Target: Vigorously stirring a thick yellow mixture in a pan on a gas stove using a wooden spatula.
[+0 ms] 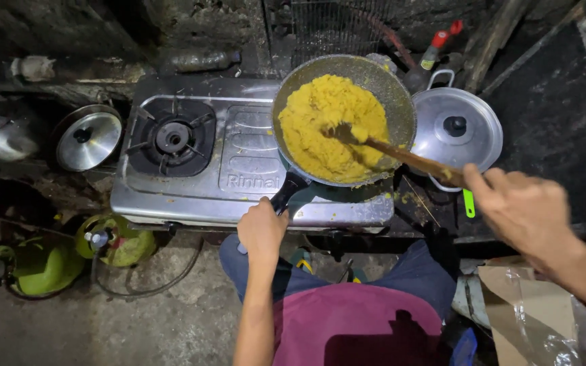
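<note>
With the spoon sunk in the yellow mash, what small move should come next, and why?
Probably drag the wooden spoon through the yellow mash toward the pan's near rim. The right hand grips its handle, the left hand steadies the pan handle, and the spoon's tip is buried mid-pan.

One frying pan (347, 88), one wooden spatula (401, 154), two steel lids (89, 139) (456, 129), two green gas cylinders (113, 240) (38, 264), one two-burner stove (239, 163).
</note>
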